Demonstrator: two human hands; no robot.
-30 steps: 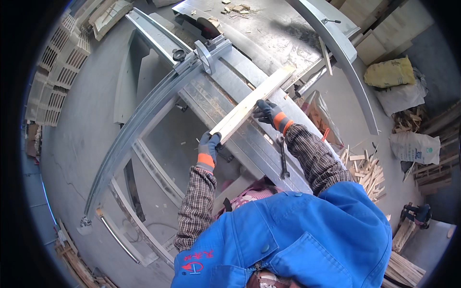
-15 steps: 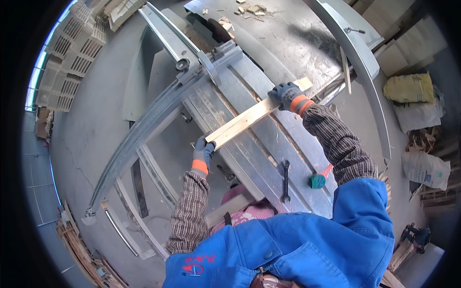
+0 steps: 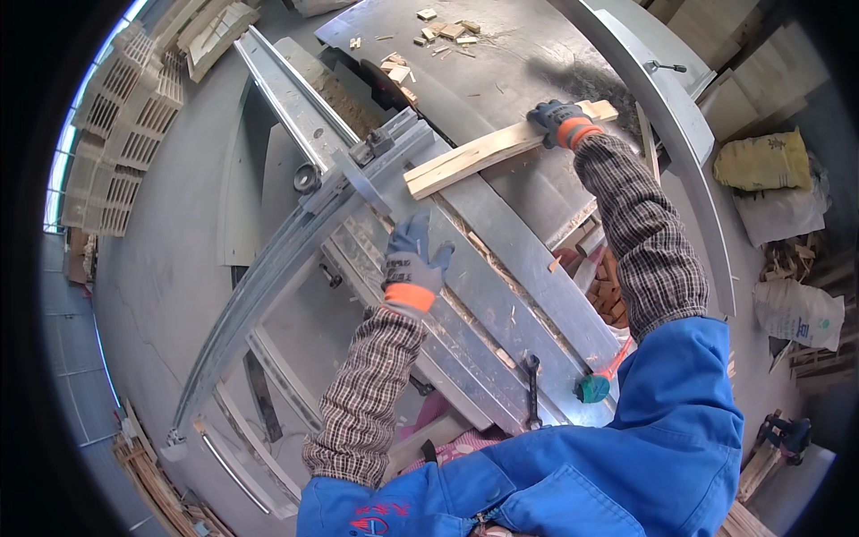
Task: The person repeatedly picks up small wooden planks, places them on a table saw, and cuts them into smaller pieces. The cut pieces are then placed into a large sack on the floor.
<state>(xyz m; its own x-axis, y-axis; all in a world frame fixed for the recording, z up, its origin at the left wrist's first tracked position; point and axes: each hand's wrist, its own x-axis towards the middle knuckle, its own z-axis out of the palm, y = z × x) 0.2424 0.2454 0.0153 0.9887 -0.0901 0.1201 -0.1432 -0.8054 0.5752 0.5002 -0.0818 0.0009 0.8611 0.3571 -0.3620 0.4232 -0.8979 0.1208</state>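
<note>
My right hand (image 3: 559, 123), in a grey glove with an orange cuff, grips a pale wooden plank (image 3: 479, 159) near its far right end. The plank lies slanted across the upper part of a grooved metal machine table (image 3: 528, 259), its left end close to a metal fence (image 3: 362, 186). My left hand (image 3: 413, 259), gloved alike, is off the plank, fingers stretched forward and thumb out to the right, over the table's left part. A wrench (image 3: 533, 391) and a red-handled tool with a green head (image 3: 593, 387) lie on the table nearer my body.
A dark round blade (image 3: 383, 82) shows beyond the fence, with wood offcuts (image 3: 443, 31) on the far metal surface. A long curved-looking metal rail (image 3: 242, 277) runs at left. Sacks (image 3: 763, 163) lie at right. Cut blocks (image 3: 608, 291) show below the table's right edge.
The plank has moved away from me, toward the fence and blade side, with my right hand on it. My left hand has let go of its left end and opened.
</note>
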